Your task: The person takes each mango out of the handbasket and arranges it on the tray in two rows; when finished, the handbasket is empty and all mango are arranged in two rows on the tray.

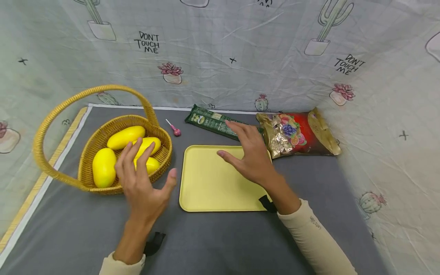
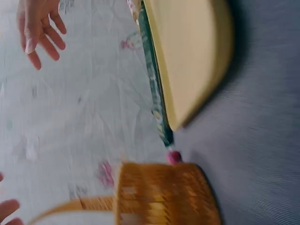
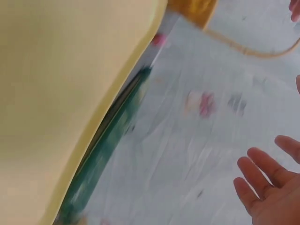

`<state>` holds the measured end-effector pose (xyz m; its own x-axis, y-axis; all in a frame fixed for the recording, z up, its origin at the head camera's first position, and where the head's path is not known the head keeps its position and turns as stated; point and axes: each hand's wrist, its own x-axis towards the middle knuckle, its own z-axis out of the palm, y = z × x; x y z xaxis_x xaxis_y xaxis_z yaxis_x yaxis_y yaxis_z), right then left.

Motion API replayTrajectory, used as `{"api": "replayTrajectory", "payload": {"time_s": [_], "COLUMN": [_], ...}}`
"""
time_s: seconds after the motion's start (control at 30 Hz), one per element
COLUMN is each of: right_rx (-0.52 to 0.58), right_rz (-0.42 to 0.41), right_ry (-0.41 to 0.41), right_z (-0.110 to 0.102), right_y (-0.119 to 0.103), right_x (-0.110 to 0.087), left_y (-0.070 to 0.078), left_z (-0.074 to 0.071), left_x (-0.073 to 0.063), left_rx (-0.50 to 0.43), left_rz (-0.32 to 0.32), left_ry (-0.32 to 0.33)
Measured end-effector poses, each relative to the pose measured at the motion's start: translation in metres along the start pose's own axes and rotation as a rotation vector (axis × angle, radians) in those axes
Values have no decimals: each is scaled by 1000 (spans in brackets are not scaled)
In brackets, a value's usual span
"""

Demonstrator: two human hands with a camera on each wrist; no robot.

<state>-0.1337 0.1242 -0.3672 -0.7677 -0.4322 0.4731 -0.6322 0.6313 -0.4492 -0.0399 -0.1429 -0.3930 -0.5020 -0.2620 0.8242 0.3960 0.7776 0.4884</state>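
Note:
My left hand (image 1: pixel 142 187) is raised in front of the wicker basket (image 1: pixel 161 137), fingers spread and holding nothing. In the basket lie several yellow mango-like fruits (image 1: pixel 104 168), some partly hidden by that hand. Above the right part of the yellow tray (image 1: pixel 209 179) hovers my right hand (image 1: pixel 251 154), its fingers extended and nothing in them. Behind the tray lies a long green packet (image 1: pixel 211 121), its right end partly covered by the right hand from the head view. The right wrist view also shows the right hand (image 3: pixel 272 187) with parted fingers.
A pink lollipop (image 1: pixel 176 131) with a white stick lies between basket and green packet. At the back right rests a gold and red foil bag (image 1: pixel 295 133) with fruit pictures. The basket's tall handle (image 1: pixel 41 141) arches out to the left. A printed cloth (image 1: pixel 206 46) hangs behind the grey table.

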Motion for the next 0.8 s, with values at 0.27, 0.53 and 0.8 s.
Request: {"api": "replayTrajectory", "payload": {"time_s": [0.27, 0.53, 0.8], "right_rx": [106, 157, 143], "right_rz": [-144, -236, -232], "right_ry": [-34, -133, -362], "right_z": [36, 77, 115], "right_y": [-41, -69, -93], "right_x": [29, 55, 74], "left_y": [-2, -13, -28], "left_z": [-33, -53, -51], "left_x": [-18, -32, -38], "left_rx": [65, 30, -48], "left_rz": [-257, -538, -823], "left_ry": [416, 408, 351]}}
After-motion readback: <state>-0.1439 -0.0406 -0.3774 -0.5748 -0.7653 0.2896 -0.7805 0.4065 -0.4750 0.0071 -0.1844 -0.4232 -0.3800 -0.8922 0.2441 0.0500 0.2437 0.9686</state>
